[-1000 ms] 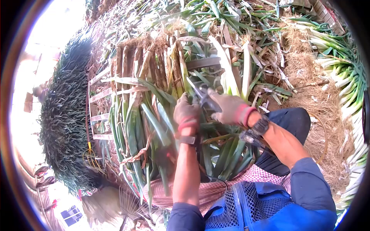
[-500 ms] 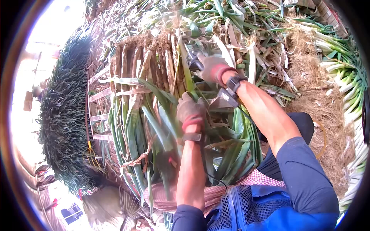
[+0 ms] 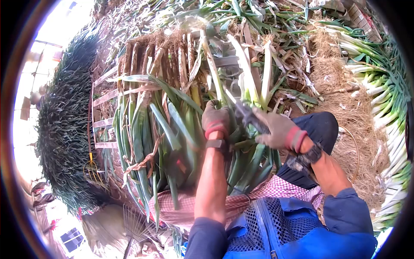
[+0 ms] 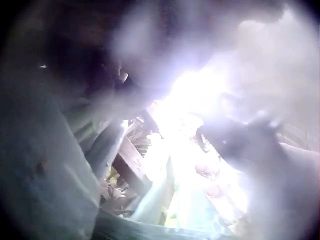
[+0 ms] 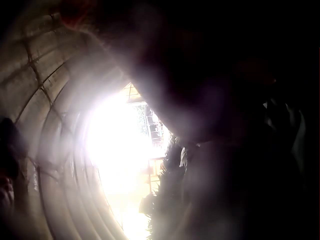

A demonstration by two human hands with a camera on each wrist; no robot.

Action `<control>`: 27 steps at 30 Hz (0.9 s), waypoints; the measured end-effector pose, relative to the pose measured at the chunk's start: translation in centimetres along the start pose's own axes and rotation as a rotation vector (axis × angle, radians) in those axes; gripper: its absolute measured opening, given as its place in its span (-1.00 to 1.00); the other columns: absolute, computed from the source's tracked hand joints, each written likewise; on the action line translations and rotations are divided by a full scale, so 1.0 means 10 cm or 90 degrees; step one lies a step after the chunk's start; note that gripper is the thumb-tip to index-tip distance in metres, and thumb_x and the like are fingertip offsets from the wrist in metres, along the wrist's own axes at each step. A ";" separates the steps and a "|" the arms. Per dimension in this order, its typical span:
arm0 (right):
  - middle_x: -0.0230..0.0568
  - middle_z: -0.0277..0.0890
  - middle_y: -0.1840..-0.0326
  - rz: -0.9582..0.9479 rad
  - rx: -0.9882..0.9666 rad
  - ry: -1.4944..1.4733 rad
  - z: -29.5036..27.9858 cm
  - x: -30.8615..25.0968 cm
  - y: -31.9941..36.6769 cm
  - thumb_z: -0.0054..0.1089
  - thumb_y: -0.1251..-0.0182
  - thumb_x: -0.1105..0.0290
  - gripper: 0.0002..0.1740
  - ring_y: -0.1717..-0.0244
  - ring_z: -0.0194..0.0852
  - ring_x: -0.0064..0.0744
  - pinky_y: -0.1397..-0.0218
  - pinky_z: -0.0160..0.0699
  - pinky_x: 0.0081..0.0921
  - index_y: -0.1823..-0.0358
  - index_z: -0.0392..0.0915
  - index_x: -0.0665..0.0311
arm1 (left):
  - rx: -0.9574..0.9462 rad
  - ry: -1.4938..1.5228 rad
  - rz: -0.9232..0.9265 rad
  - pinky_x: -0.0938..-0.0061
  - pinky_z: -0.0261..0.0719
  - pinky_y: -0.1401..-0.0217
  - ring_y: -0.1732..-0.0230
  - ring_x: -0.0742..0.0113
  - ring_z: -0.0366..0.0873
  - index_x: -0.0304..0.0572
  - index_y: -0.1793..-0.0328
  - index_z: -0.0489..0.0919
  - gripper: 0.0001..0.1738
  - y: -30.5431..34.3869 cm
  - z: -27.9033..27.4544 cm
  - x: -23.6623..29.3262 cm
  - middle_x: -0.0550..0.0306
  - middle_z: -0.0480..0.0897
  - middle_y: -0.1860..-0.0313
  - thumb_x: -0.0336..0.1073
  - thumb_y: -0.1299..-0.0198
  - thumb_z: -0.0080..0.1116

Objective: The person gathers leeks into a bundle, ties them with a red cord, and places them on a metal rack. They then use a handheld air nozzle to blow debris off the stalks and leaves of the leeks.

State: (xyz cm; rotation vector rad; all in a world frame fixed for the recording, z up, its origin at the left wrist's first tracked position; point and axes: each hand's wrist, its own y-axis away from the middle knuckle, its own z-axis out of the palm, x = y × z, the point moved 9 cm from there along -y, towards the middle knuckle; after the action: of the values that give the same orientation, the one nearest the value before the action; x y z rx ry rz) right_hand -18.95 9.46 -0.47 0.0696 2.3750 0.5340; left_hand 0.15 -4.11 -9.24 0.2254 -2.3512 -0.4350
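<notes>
In the head view my gloved left hand grips a leek where its stem turns to leaf; the roots point away from me. My gloved right hand holds a dark air gun with a slim pale nozzle, just right of the left hand, the nozzle angled toward that leek. Left of it lies a row of leeks with brown, dirty outer skins. Two leeks with clean white stems lie on the right. Glare and blur hide the hands' work in both wrist views.
The leeks lie across a slatted wooden rack. A dense stack of green leaves stands at the left. Loose leaf scraps cover the far ground. At the right are dry root fibres and a long row of white-stemmed leeks. A wire rake lies lower left.
My right hand went up along the leek toward its roots with the air gun, then came back down toward me and right. The left hand has kept its grip on the leek.
</notes>
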 end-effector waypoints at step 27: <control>0.23 0.68 -0.23 0.031 0.116 0.172 -0.64 -0.27 -2.06 0.39 -0.33 0.15 0.07 -0.26 0.70 0.22 -0.36 0.65 -0.01 -0.80 0.06 0.24 | -0.004 -0.252 0.123 0.07 0.66 -0.30 -0.26 -0.10 0.70 -0.04 -0.27 0.70 -0.34 -0.07 -0.14 0.26 -0.07 0.72 -0.19 0.08 -0.09 0.56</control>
State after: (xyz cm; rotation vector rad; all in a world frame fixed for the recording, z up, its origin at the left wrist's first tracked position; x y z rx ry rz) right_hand -19.10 -12.15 -2.57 0.1449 2.6877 0.3664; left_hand -0.73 -5.84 -6.94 -0.1013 -2.7253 -0.4221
